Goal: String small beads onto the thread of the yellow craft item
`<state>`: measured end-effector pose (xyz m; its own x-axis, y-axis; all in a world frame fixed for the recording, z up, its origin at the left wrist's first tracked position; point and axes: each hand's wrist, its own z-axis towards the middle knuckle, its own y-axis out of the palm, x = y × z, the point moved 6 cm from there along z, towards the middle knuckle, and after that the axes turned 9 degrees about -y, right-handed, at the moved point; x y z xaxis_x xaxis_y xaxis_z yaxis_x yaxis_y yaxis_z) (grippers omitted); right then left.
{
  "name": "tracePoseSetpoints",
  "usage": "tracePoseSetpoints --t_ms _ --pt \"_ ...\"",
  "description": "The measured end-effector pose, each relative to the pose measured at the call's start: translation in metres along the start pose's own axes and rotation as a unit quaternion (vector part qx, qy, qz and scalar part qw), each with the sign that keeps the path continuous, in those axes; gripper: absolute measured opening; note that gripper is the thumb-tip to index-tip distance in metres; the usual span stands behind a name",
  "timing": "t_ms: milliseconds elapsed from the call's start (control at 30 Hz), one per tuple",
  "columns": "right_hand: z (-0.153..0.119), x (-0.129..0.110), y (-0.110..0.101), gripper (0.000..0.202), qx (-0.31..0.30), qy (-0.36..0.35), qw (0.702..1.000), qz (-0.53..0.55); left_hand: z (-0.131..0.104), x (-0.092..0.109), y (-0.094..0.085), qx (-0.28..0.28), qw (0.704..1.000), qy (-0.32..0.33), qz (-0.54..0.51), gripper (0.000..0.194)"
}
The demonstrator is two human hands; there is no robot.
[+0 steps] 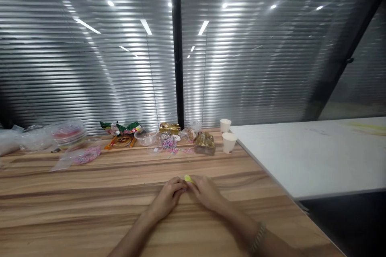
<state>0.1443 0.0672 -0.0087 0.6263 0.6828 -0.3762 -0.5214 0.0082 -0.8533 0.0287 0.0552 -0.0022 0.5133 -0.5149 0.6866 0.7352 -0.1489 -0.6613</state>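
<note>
- Behind our hands, ribbed grey blinds throw back ceiling lights, and the long striped wooden bench (90, 204) carries everything.
- Our left hand (169, 197) and right hand (206, 192) meet fingertip to fingertip, both pinching a small yellow-green scrap (187, 178) just above the bench; each grip looks clenched on it, though the scrap is too small to identify.
- We judge the scrap could slip out, since so little of it shows beyond the grip.
- Well beyond the grip lie a clear plastic bowl (146, 137), a clear packet of pink-and-white beads (167, 141), a gold foil wrapper (205, 142) and two white paper cups (228, 136); a forward lurch might scatter the beads.
- To the right of the grip, a white tabletop (316, 156) abuts the bench; a dropped scrap may roll toward that seam.
</note>
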Motion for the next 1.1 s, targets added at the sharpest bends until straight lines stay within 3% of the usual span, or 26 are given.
tracePoseSetpoints --t_ms 367,600,1100 --pt "0.005 -0.003 0.006 0.028 -0.025 -0.032 0.995 -0.089 -0.001 -0.009 -0.002 -0.006 1.000 0.017 0.025 0.023" --pt "0.007 -0.010 0.004 0.020 -0.034 -0.051 0.989 -0.136 0.001 -0.003 -0.004 -0.004 0.999 0.020 0.029 0.022" --pt "-0.006 0.007 -0.007 0.028 0.000 -0.030 0.995 -0.095 0.002 -0.005 0.000 0.002 0.999 0.007 0.033 0.019"
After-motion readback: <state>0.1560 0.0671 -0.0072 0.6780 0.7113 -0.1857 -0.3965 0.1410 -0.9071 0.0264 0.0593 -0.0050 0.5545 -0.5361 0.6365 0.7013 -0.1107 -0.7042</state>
